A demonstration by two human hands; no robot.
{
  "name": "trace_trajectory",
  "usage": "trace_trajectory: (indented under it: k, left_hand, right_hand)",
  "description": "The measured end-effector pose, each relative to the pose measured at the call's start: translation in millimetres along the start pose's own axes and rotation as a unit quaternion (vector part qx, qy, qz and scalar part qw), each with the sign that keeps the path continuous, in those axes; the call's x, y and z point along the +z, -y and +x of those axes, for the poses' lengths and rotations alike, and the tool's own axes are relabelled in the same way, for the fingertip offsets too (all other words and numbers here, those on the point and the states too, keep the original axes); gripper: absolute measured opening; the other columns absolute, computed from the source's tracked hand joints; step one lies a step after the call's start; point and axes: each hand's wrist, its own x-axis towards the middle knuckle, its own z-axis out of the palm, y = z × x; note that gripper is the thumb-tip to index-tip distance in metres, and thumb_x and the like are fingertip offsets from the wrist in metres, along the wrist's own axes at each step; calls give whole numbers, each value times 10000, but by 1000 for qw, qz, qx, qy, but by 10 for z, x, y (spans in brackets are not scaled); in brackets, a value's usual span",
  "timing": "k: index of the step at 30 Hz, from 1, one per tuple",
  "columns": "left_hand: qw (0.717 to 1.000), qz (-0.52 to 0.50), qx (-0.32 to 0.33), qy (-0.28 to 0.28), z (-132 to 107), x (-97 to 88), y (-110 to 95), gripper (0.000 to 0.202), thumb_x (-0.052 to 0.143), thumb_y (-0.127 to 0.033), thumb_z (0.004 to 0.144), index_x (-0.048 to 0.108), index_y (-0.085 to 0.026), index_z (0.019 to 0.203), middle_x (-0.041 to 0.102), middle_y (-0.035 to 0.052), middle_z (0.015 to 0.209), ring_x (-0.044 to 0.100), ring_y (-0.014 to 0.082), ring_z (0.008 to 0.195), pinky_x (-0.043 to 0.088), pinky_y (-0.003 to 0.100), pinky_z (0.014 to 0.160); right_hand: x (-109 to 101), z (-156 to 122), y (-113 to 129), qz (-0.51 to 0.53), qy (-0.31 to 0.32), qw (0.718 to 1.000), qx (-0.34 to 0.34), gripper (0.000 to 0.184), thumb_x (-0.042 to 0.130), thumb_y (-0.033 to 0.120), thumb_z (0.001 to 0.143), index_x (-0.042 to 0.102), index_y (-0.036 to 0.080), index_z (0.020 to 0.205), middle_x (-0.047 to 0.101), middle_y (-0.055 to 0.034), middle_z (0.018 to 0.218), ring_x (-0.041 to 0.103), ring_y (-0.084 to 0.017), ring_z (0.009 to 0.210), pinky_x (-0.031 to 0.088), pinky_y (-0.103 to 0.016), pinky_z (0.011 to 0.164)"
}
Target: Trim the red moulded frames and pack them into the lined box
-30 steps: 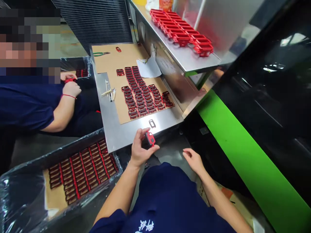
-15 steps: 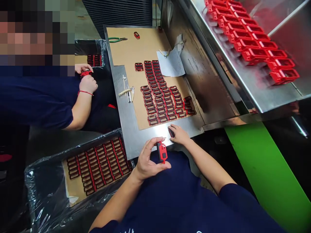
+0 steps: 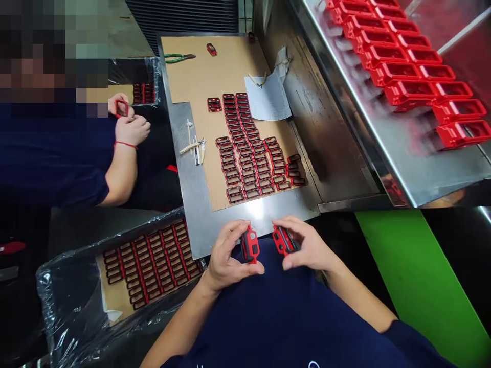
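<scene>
My left hand [image 3: 226, 255] pinches a small red and black plastic part [image 3: 250, 245], held upright in front of my chest. Beside it, my right hand [image 3: 307, 245] grips a second red and black part [image 3: 283, 240]. The two parts are a few centimetres apart, just below the front edge of the steel table [image 3: 199, 225]. On the table lies a brown cardboard sheet [image 3: 199, 82] with several rows of dark red-edged frames [image 3: 249, 153].
A plastic-lined box [image 3: 69, 306] at my lower left holds rows of the same frames. A co-worker at the left holds a red frame [image 3: 121, 107]. Green pliers [image 3: 178, 58], a paper sheet [image 3: 266, 99] and small tools [image 3: 194, 147] lie on the table. Red housings [image 3: 414, 76] line a steel shelf at right.
My right hand has lifted a part off the table edge and brought it down beside the part in my left hand. The co-worker has raised a red frame.
</scene>
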Motion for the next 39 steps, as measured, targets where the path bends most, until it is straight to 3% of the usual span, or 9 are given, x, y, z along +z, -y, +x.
trace_trajectory:
  k: [4, 7, 10, 16, 24, 28, 33, 36, 39]
  left_hand:
    - [998, 6, 31, 49, 160, 124, -94, 871, 709, -613, 777, 406, -232, 1499, 598, 154, 1196, 639, 260, 1062, 596, 398, 867]
    - [997, -3, 14, 76, 275, 225, -175, 797, 726, -552, 803, 434, -221, 1467, 586, 153, 1225, 620, 263, 1106, 587, 408, 909]
    - [995, -27, 2, 95, 373, 317, -240, 735, 737, -516, 809, 459, -214, 1419, 580, 150, 1242, 614, 267, 1137, 576, 427, 948]
    - [994, -39, 0, 106, 518, 437, -300, 654, 738, -474, 817, 480, -188, 1346, 587, 142, 1211, 619, 247, 1125, 574, 405, 949]
    - [994, -44, -29, 99, 547, 467, -300, 674, 757, -498, 790, 480, -212, 1334, 606, 136, 1213, 625, 260, 1124, 566, 430, 955]
    - [992, -68, -55, 93, 502, 476, -265, 692, 783, -466, 767, 474, -224, 1337, 600, 142, 1230, 617, 280, 1147, 549, 453, 974]
    - [989, -93, -77, 87, 434, 477, -220, 707, 798, -423, 755, 465, -230, 1348, 582, 146, 1261, 585, 290, 1188, 511, 473, 1016]
    - [987, -104, -91, 86, 425, 474, -217, 709, 805, -415, 751, 465, -237, 1347, 574, 142, 1268, 585, 289, 1181, 502, 480, 1022]
    - [984, -125, -97, 85, 433, 475, -228, 721, 818, -424, 742, 465, -245, 1345, 555, 138, 1275, 609, 279, 1138, 520, 475, 999]
  right_hand:
    - [-72, -109, 256, 135, 3, 991, 9, 869, 976, 440, 540, 621, 275, 1315, 582, -62, 1179, 605, -172, 966, 545, -268, 846]
    - [-146, -95, 150, 284, 15, 958, 36, 836, 987, 368, 541, 610, 259, 1279, 612, -61, 1173, 634, -162, 987, 553, -260, 877]
    - [-204, -99, 24, 339, 17, 940, 35, 844, 994, 325, 531, 605, 249, 1275, 603, -80, 1242, 629, -177, 1067, 556, -248, 870]
    - [-282, -89, -44, 357, 34, 933, 35, 872, 998, 340, 525, 595, 248, 1293, 581, -90, 1319, 590, -210, 1180, 482, -326, 1028]
    - [-311, -21, -77, 405, 62, 911, 33, 848, 977, 319, 589, 592, 282, 1344, 604, -76, 1296, 593, -176, 1177, 482, -286, 1016]
    - [-315, 5, -77, 396, 41, 916, 41, 903, 1002, 318, 513, 602, 274, 1322, 560, -87, 1352, 561, -207, 1232, 484, -314, 1028]
    - [-337, 19, -50, 383, 30, 923, 33, 836, 994, 348, 530, 630, 274, 1279, 578, -77, 1313, 543, -213, 1258, 463, -320, 1056]
    - [-353, 21, -35, 362, 21, 931, 35, 837, 992, 405, 519, 643, 273, 1269, 582, -69, 1264, 571, -213, 1194, 482, -323, 1029]
    - [-370, 23, -14, 291, 4, 956, -19, 802, 970, 470, 550, 661, 286, 1267, 558, -45, 1167, 599, -167, 1024, 510, -289, 957]
